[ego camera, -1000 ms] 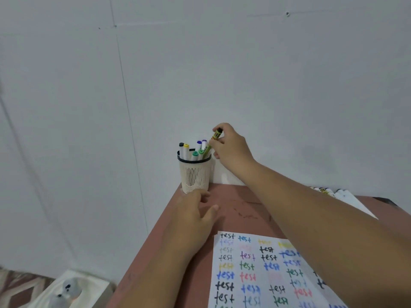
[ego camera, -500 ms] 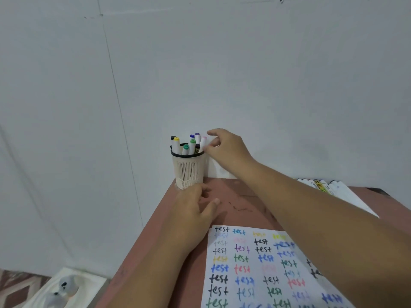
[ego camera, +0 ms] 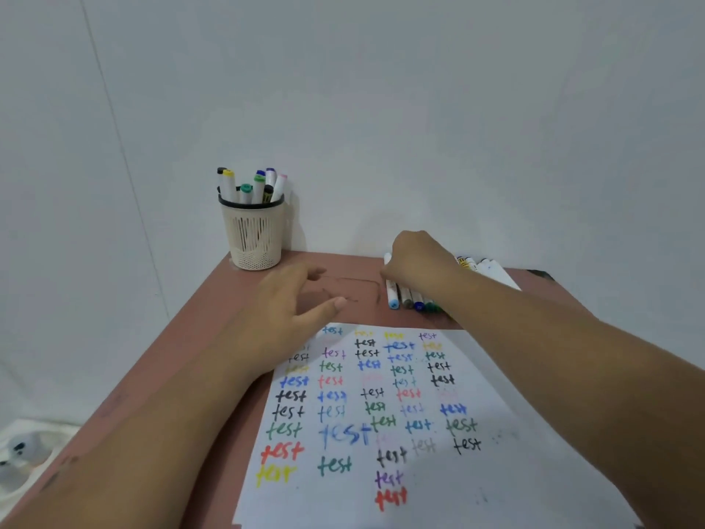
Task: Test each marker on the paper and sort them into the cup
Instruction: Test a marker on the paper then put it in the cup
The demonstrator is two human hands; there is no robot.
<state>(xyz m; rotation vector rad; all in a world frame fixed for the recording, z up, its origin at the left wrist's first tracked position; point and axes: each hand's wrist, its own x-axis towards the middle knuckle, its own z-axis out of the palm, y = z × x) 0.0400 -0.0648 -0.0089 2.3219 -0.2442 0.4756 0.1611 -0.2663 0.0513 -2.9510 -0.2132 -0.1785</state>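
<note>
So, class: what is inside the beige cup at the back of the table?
The cup holds upright markers; their caps show above the rim: yellow, green, blue, purple, pink, black. Their lower barrels are mostly hidden behind the slatted wall, so the cup's bottom cannot be seen.

My right hand (ego camera: 416,261) having left the cup (ego camera: 253,238), now reaching onto the row of markers (ego camera: 408,295) by the wall, the yellow-black marker (ego camera: 268,193) now standing in the cup

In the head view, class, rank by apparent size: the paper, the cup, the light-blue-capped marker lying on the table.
1. paper
2. cup
3. light-blue-capped marker, partly hidden by the right hand
</note>
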